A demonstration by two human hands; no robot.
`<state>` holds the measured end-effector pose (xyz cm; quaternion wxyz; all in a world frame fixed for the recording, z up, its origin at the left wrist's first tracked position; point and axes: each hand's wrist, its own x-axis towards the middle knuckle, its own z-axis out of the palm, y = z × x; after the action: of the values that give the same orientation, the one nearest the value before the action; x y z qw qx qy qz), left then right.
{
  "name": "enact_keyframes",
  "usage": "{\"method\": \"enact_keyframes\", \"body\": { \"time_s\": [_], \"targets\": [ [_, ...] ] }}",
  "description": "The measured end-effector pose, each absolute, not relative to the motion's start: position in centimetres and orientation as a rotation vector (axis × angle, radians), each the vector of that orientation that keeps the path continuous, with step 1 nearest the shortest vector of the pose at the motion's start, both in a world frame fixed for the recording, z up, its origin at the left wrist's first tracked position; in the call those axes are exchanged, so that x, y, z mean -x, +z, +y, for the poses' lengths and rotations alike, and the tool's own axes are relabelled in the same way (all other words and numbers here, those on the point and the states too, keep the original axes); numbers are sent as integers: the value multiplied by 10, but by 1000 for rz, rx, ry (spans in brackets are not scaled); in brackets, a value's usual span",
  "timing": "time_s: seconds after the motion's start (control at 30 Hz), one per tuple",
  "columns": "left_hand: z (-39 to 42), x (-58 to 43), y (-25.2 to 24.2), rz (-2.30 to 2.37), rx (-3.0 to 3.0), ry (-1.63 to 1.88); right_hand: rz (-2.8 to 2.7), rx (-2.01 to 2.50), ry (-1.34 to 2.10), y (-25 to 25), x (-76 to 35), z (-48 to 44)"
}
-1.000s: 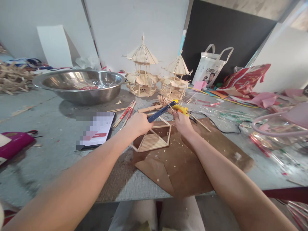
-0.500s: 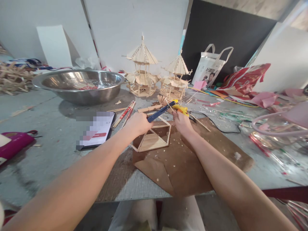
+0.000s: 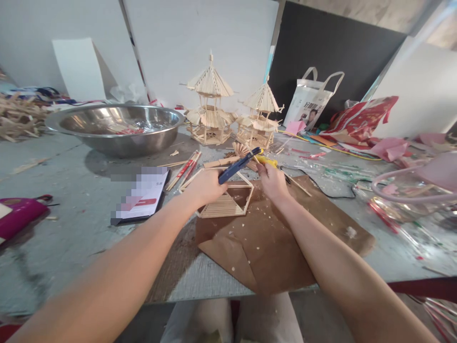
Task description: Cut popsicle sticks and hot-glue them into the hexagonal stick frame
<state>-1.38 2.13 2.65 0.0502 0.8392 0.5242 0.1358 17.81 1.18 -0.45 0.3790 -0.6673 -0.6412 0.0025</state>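
Observation:
My left hand (image 3: 211, 186) is closed around a long dark blue hand tool (image 3: 238, 166), whose exact kind I cannot make out. The tool slants up to the right over a six-sided frame of thin wooden sticks (image 3: 219, 208), partly filled with parallel slats. My right hand (image 3: 273, 180) pinches a thin wooden stick (image 3: 255, 158) near the tool's far end. Just behind the right fingers lies a yellow tool (image 3: 268, 161), mostly hidden, close to a black cord. The frame rests partly on a brown sheet (image 3: 278, 243).
Two stick-built pagoda models (image 3: 210, 102) stand at the back, beside a steel basin (image 3: 117, 143). A phone (image 3: 144, 197) and red-wrapped sticks (image 3: 183, 169) lie left of the frame. Scraps and a clear container with a pink rim (image 3: 410, 195) are at right.
The stick frame has shifted slightly away from me and its near edge sits flatter. My right hand has tilted a little; less of the yellow tool shows. Both grips are unchanged.

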Motion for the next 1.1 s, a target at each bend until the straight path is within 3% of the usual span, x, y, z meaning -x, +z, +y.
{"method": "enact_keyframes", "body": {
  "time_s": [0.53, 0.87, 0.97, 1.1],
  "targets": [
    [8, 16, 41, 1467, -2603, 360, -1532, 1439, 31, 7, -180, 1],
    [5, 18, 45, 1426, -2698, 389, -1362, 1188, 776, 11, -184, 9],
    [6, 18, 43, 1532, -2795, 406, -1323, 1139, 657, 17, -191, 7],
    [1, 14, 43, 1774, -2845, 447, -1157, 1102, 249, 32, -207, 3]
  ]
}}
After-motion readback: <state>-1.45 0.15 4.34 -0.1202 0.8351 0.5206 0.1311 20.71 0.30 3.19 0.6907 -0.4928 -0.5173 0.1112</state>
